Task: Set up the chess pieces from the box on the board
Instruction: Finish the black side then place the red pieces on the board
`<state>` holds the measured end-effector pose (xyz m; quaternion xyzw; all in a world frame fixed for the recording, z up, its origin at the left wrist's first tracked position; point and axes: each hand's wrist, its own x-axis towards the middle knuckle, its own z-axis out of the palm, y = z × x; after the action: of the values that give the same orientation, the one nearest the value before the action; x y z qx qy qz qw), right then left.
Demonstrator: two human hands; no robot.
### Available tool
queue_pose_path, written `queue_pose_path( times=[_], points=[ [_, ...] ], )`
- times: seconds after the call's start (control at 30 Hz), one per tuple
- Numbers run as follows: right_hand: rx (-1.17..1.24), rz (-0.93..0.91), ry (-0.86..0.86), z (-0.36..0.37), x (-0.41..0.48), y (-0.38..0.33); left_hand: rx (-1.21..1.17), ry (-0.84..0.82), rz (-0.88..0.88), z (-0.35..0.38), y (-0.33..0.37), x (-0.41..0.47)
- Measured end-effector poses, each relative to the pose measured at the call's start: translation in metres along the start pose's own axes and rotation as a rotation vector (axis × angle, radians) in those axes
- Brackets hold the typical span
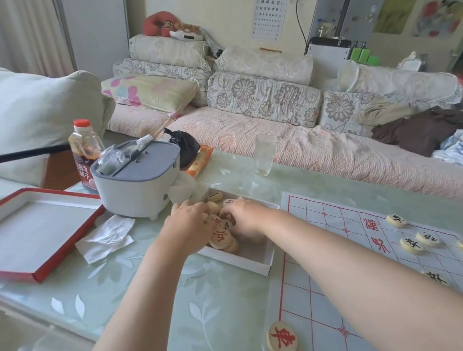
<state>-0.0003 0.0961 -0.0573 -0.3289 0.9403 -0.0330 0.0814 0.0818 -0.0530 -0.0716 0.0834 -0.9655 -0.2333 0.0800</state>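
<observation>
A shallow white box (253, 260) lies on the table and holds several round wooden chess pieces (220, 237) with red or black characters. Both my hands are inside it. My left hand (187, 224) rests over the pieces at the box's left side. My right hand (245, 219) lies over the pieces in the middle, fingers curled; whether either hand grips a piece is hidden. The paper board (326, 286) with red lines lies to the right. Several black-character pieces (410, 244) stand on its far right side. One red-character piece (282, 338) sits at its near left corner.
The red-edged box lid (36, 236) lies upside down at the left. A grey and white appliance (138, 178), a sauce bottle (84, 154), a crumpled tissue (106, 237) and a drinking glass (265, 154) stand behind the box. A sofa with cushions runs along the table's far side.
</observation>
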Motion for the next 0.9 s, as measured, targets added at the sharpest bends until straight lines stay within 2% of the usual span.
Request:
queue_pose_path(
  times=[0.13, 0.23, 0.33, 0.5, 0.57, 0.67, 0.77, 0.9],
  points=[
    [0.014, 0.017, 0.034, 0.0, 0.0, 0.011, -0.004, 0.053, 0.035, 0.002, 0.005, 0.003],
    [0.029, 0.013, 0.123, -0.006, -0.005, 0.02, -0.041, 0.104, 0.079, 0.005, 0.015, 0.005],
    [0.029, -0.027, 0.252, -0.018, -0.012, 0.023, -0.186, 0.137, 0.091, 0.005, 0.029, 0.007],
    [0.234, -0.102, 0.377, -0.029, -0.022, 0.016, -0.475, 0.134, 0.007, 0.002, 0.04, 0.011],
    [0.279, -0.068, 0.373, -0.026, -0.021, 0.015, -0.49, 0.201, -0.02, -0.001, 0.039, 0.008],
    [0.204, 0.09, 0.308, -0.016, -0.018, 0.021, -0.429, 0.266, -0.049, -0.007, 0.036, 0.004],
    [0.144, 0.218, 0.238, -0.001, -0.013, 0.025, -0.406, 0.26, -0.069, -0.01, 0.029, 0.001],
    [0.097, 0.288, 0.211, 0.013, -0.001, 0.018, -0.35, 0.247, -0.078, -0.01, 0.023, 0.001]
  ],
)
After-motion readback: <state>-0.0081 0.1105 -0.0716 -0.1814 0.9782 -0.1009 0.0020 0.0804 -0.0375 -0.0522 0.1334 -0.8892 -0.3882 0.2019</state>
